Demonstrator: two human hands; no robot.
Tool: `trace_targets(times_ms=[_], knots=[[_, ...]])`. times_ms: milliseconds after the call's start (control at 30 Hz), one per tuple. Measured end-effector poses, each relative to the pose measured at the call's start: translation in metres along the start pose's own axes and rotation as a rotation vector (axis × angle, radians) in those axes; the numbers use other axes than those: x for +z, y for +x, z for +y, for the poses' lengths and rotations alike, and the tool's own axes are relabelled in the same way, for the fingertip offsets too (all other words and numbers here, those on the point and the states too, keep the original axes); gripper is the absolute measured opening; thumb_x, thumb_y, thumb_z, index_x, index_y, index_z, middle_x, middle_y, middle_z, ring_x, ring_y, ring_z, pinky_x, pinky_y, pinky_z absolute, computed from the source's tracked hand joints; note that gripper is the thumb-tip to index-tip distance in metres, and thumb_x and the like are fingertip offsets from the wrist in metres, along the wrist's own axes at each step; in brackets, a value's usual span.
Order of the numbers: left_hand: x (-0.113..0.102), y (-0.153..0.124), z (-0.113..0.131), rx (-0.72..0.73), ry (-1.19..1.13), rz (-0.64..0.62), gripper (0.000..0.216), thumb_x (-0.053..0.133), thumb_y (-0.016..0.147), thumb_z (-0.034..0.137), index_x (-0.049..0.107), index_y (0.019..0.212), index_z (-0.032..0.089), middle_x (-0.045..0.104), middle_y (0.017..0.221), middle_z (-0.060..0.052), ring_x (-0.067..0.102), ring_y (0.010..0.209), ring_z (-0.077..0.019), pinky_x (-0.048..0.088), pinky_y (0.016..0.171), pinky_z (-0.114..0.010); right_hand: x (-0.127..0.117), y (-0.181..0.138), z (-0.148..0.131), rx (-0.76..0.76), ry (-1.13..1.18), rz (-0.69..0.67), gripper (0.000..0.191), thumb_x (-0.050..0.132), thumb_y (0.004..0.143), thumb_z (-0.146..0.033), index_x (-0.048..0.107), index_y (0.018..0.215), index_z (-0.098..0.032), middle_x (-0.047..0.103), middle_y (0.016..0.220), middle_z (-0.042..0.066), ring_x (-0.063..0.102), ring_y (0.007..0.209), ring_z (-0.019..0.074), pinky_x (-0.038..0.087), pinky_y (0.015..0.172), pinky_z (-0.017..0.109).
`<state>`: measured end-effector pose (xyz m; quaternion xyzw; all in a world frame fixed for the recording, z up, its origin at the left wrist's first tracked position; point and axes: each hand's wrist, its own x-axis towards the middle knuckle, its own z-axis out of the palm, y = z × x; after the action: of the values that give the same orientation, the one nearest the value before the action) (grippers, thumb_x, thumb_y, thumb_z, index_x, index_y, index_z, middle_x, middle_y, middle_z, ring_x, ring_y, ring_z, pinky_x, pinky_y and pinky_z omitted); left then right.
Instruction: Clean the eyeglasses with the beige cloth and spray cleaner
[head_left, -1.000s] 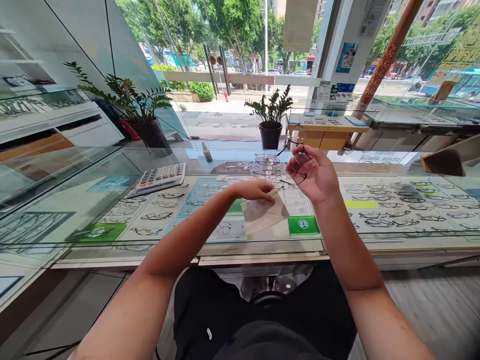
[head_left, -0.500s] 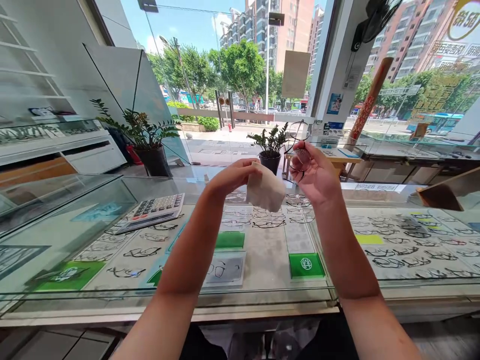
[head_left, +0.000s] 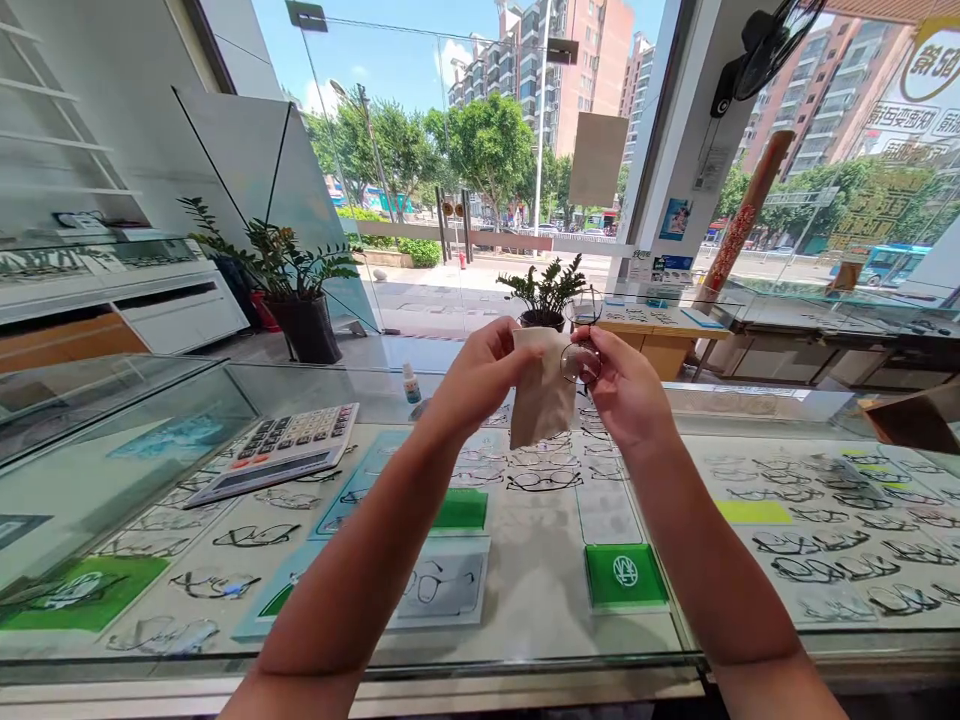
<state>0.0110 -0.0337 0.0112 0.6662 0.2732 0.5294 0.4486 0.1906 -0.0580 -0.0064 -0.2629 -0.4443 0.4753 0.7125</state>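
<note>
Rows of eyeglass frames (head_left: 544, 481) are seen beneath the smooth glass counter (head_left: 534, 572). Above it, a soft, creased beige cloth (head_left: 541, 405) is pinched by the left hand (head_left: 481, 378). At the cloth's edge, thin, round-rimmed glasses (head_left: 574, 362) are gripped by the right hand's (head_left: 631, 388) fingertips, long axis near upright, one lens over the other; the temples' direction cannot clearly be told. Beyond, a leafy plant (head_left: 543, 290) is seen.

Not much legible tbh: the green card (head_left: 628, 597) has a round white logo (head_left: 625, 571) that looks like an M, can't swear to it. Window lettering (head_left: 930, 68) at upper right is Chinese characters, too small to read.
</note>
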Motion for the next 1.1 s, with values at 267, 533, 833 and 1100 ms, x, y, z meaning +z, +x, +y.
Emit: trace_targets(times_ms=[267,533,833,1100], knots=[[0.011,-0.010,-0.003,0.075,0.074,-0.057,0.034,0.075,0.092,0.049,0.060,0.083,0.020,0.065,0.080,-0.001,0.061,0.074,-0.0136,0.051,0.066,-0.027,0.004,0.002,0.018,-0.068,-0.040,0.078,0.013,0.086,0.083,-0.041,0.084,0.085,-0.029,0.078,0.096,0.002,0.063,0.083,0.0156,0.051,0.072,0.030],[0.022,-0.010,-0.014,0.144,0.030,0.061,0.036,0.088,0.082,0.038,0.062,0.098,0.020,0.073,0.095,-0.003,0.071,0.089,-0.0160,0.058,0.081,-0.030,0.010,-0.002,0.020,-0.091,0.042,0.025,0.015,0.088,0.083,-0.042,0.082,0.085,-0.029,0.078,0.096,0.000,0.066,0.087,0.0157,0.058,0.078,0.031],[0.029,-0.007,-0.029,-0.105,-0.155,-0.195,0.042,0.081,0.088,0.058,0.073,0.096,0.017,0.077,0.092,-0.007,0.069,0.080,-0.0157,0.055,0.072,-0.028,0.011,0.000,0.020,-0.053,0.079,0.005,0.021,0.089,0.080,-0.046,0.080,0.084,-0.027,0.074,0.094,0.001,0.061,0.076,0.0138,0.058,0.070,0.030],[0.036,-0.009,-0.029,-0.030,-0.230,-0.189,0.040,0.089,0.082,0.050,0.074,0.100,0.018,0.073,0.088,-0.003,0.063,0.076,-0.0137,0.052,0.070,-0.026,0.010,0.000,0.020,-0.007,0.094,-0.001,0.023,0.084,0.083,-0.047,0.078,0.086,-0.026,0.072,0.092,0.002,0.063,0.082,0.0166,0.057,0.073,0.030]])
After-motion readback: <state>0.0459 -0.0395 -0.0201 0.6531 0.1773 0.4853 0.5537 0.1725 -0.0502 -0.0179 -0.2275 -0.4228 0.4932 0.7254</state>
